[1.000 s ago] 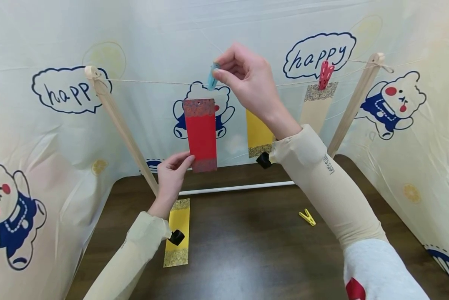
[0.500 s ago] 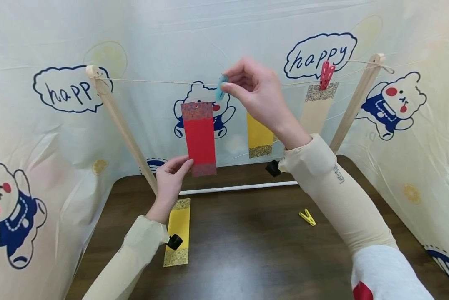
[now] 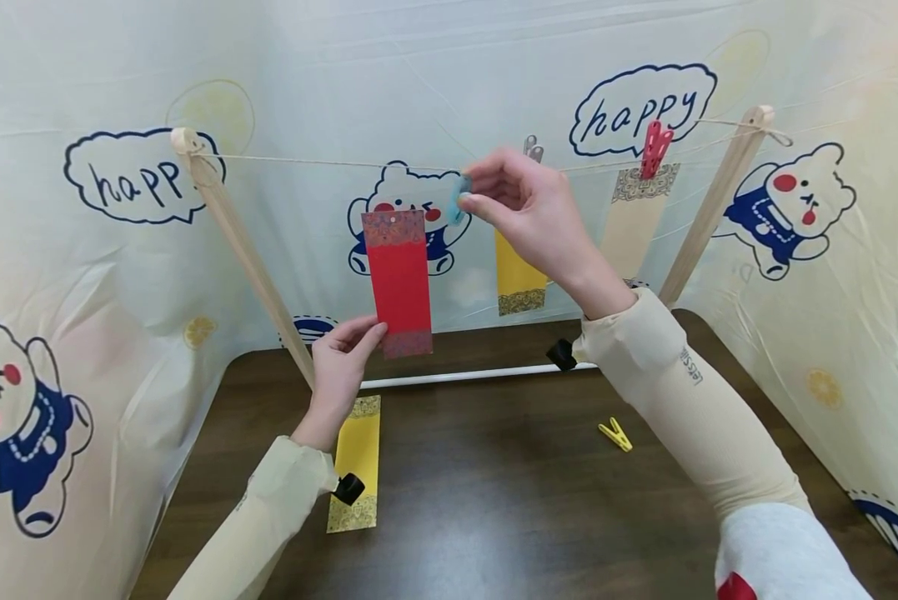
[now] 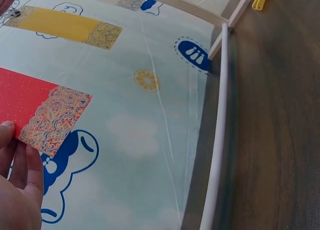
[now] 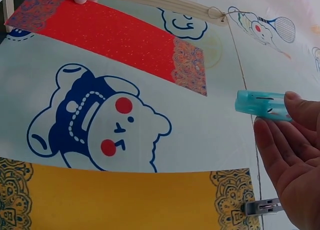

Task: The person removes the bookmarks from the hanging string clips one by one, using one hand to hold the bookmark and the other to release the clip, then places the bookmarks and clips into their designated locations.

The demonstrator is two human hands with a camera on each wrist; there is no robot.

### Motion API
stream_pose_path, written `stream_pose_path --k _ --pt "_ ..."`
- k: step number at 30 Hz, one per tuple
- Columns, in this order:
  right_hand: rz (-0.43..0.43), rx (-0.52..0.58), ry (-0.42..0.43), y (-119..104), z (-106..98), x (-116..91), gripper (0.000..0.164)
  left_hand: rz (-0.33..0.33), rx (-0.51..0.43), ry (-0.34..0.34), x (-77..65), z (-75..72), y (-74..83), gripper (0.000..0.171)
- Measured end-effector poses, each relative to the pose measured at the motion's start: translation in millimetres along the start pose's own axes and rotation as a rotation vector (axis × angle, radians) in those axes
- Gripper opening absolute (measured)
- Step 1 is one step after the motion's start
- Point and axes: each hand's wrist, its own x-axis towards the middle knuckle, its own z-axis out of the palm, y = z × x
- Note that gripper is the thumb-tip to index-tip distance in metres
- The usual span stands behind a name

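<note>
A red bookmark [image 3: 398, 287] with patterned ends and a small hole at the top stands upright in the air. My left hand [image 3: 342, 354] pinches its lower left edge between thumb and fingers. Farther right, my right hand [image 3: 529, 215] pinches a light blue clothespin [image 3: 459, 202] with thumb and fingertips. In the right wrist view the clothespin [image 5: 261, 105] overlaps the string [image 5: 237, 52], apart from the red bookmark's top end. Behind my right hand a yellow bookmark [image 3: 520, 271] hangs from a grey clothespin [image 3: 534, 148].
Two wooden posts [image 3: 246, 258] carry the string, with a white rod [image 3: 479, 374] low between them. A beige bookmark [image 3: 630, 229] hangs from a red clothespin [image 3: 654, 150]. On the dark table [image 3: 494, 500] lie another yellow bookmark [image 3: 358, 462] and a yellow clothespin [image 3: 615, 434].
My right hand has moved right and down with the blue clothespin, uncovering the grey clothespin behind it. The red bookmark has sunk slightly in my left hand.
</note>
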Motion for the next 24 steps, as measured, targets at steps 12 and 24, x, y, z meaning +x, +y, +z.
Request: stream_pose_path --k 12,24 --pt "0.02 -0.025 -0.028 10.6 -4.5 -13.4 0.026 0.011 0.014 -0.024 -8.6 3.0 3.4 0.026" --pt "0.035 -0.034 -0.033 20.4 -10.9 -27.6 0.027 0.023 0.025 -0.033 -16.2 -1.5 -6.6 0.023"
